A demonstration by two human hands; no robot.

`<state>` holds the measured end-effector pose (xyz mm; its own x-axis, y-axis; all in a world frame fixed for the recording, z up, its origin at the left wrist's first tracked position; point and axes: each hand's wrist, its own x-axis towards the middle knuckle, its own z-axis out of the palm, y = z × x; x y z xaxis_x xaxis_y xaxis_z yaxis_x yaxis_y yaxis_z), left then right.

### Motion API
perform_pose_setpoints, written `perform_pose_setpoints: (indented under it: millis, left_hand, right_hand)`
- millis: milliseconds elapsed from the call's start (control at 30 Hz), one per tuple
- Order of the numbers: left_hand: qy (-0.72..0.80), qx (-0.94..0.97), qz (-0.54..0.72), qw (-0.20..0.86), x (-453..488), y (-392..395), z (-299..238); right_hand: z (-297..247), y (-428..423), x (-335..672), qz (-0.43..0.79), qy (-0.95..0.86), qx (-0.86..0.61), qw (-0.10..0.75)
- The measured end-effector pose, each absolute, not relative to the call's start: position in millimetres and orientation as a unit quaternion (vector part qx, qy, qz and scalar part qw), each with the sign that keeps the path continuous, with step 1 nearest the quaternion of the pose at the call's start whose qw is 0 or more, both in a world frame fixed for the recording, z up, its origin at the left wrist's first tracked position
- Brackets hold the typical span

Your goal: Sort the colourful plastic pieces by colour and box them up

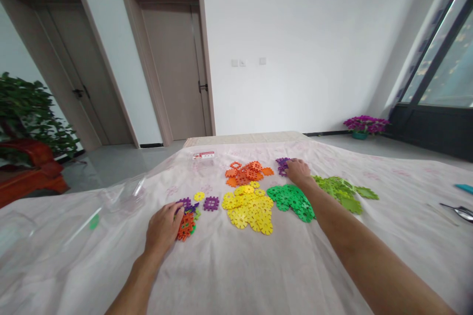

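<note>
Flat plastic snowflake pieces lie sorted by colour on a white cloth (240, 266). An orange pile (247, 173) sits at the back, a yellow pile (250, 208) in the middle, a green pile (291, 199) to its right and a lime pile (338, 189) further right. My right hand (298, 172) reaches far out, fingers closed over a small purple pile (282, 164). My left hand (163, 227) rests near a small mixed cluster (186, 221) of orange, purple and green pieces, fingers curled on it. A loose purple piece (211, 203) and a yellow piece (199, 196) lie beside it.
A clear plastic bag (118, 197) lies at the left of the cloth. A small red-and-white card (203, 155) sits at the back. Metal tongs (461, 212) and a teal object (464, 188) lie at the right edge. A potted plant (25, 118) stands left.
</note>
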<state>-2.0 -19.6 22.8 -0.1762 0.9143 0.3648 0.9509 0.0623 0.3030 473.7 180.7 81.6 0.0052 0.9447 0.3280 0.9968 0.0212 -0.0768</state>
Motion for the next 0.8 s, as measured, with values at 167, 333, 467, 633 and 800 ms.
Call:
perform_pose_setpoints:
  millis: [167,333,467,633,800]
  left_hand:
    - [-0.729,-0.638,-0.245,0.031,-1,-21,24]
    - [-0.729,-0.638,-0.245,0.027,-1,-22,25]
    - [-0.729,-0.637,-0.248,0.033,-1,-22,24]
    - [-0.727,-0.642,-0.239,0.035,-2,-21,23]
    - [-0.729,-0.642,-0.233,0.031,-3,-21,23]
  right_hand:
    - [81,173,441,-0.072,-0.747,-0.651,0.112]
    - [79,164,430,-0.035,-0.756,-0.644,0.109]
    - [81,146,459,-0.071,-0.708,-0.689,0.139]
    - [68,120,512,-0.111,-0.653,-0.741,0.111]
    - [60,111,552,-0.151,-0.66,-0.732,0.069]
